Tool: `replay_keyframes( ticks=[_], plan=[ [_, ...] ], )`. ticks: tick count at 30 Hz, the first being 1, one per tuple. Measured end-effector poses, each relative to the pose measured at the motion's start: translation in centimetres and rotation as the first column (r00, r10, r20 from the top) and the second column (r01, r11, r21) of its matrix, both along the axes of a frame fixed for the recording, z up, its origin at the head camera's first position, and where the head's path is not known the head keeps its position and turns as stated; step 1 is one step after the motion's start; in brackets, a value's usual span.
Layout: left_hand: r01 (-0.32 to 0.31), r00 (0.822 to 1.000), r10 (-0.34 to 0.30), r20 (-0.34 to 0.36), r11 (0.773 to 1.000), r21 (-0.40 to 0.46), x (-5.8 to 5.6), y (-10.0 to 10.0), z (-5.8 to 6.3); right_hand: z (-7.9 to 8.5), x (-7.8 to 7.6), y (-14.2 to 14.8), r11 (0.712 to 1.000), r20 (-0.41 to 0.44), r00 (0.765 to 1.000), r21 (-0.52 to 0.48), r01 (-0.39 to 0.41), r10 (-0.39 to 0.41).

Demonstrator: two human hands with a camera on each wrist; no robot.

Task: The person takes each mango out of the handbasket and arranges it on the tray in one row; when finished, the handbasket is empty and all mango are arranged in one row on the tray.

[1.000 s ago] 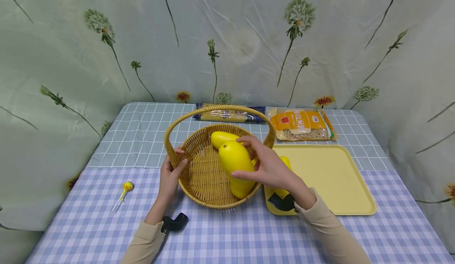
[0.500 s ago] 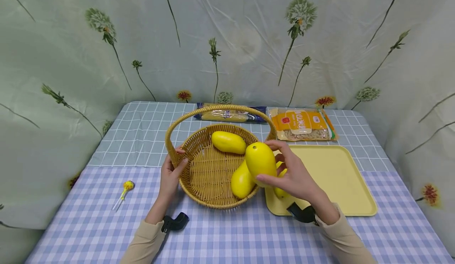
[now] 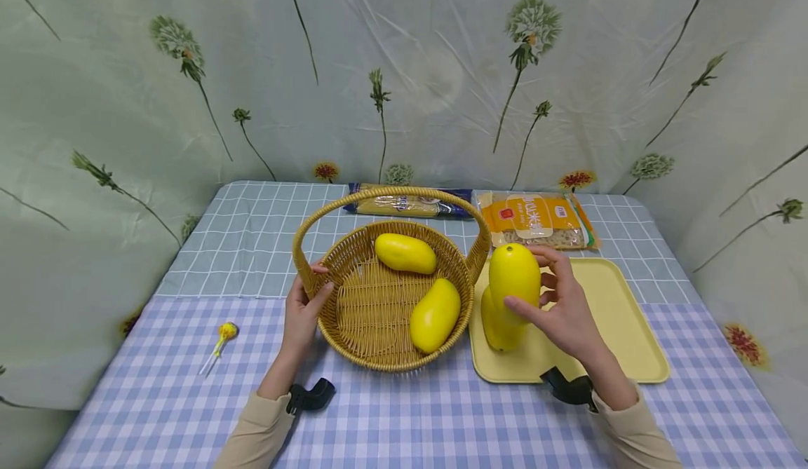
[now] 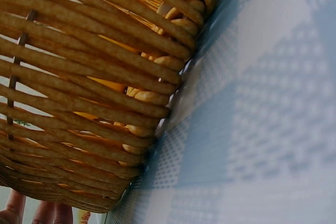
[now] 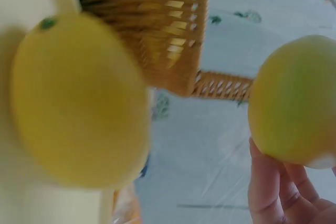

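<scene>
My left hand (image 3: 301, 315) grips the left rim of a wicker basket (image 3: 369, 308) by the foot of its tall handle, thumb inside. In the left wrist view the woven basket wall (image 4: 79, 77) covers most of that hand. My right hand (image 3: 564, 311) holds a yellow mango (image 3: 514, 273) between thumb and fingers, above the left part of a pale yellow tray (image 3: 609, 329). Below it, another mango (image 3: 501, 329) lies on the tray, partly hidden by the held one. Inside the basket are two mangoes, one at the back (image 3: 405, 253) and one at the right (image 3: 435, 315).
Behind the basket lies a long pack of spaghetti (image 3: 404, 205). An orange food bag (image 3: 536, 222) sits behind the tray. On the left of the checked cloth (image 3: 379, 420) is a lollipop (image 3: 224, 339). A flowered curtain (image 3: 442, 125) hangs behind the table.
My right hand has carried its mango rightward, out from over the basket to above the tray. My left hand and the basket stay in place.
</scene>
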State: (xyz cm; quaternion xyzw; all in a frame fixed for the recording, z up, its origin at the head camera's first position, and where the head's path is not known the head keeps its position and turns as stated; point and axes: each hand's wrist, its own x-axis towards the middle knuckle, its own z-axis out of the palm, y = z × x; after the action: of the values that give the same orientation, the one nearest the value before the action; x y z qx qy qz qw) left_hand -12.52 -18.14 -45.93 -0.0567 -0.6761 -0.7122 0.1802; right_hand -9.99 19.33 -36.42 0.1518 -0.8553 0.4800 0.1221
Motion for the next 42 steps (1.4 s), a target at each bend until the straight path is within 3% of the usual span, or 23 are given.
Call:
replay_keyframes(
  ticks=[7, 18, 27, 42],
  plan=[
    [0.003, 1.000, -0.003, 0.005, 1.000, 0.010, 0.0, 0.0, 0.0, -3.0, -1.4, 2.7, 0.996, 0.051, 0.995, 0.039, 0.084, -0.085],
    [0.001, 1.000, -0.001, -0.005, 1.000, 0.009, 0.1, 0.0, 0.0, -4.5, -2.0, 4.2, 0.959, 0.140, 0.959, 0.177, 0.221, -0.247],
    [0.009, 1.000, -0.009, 0.013, 1.000, 0.017, 0.2, 0.1, 0.0, -5.0, -2.4, 4.9, 0.932, 0.214, 0.929, 0.273, 0.239, -0.301],
    [0.014, 1.000, -0.014, 0.002, 0.999, 0.029, 0.1, 0.1, 0.0, -5.4, -2.4, 5.6, 0.897, 0.328, 0.887, 0.404, 0.179, -0.325]
  ],
)
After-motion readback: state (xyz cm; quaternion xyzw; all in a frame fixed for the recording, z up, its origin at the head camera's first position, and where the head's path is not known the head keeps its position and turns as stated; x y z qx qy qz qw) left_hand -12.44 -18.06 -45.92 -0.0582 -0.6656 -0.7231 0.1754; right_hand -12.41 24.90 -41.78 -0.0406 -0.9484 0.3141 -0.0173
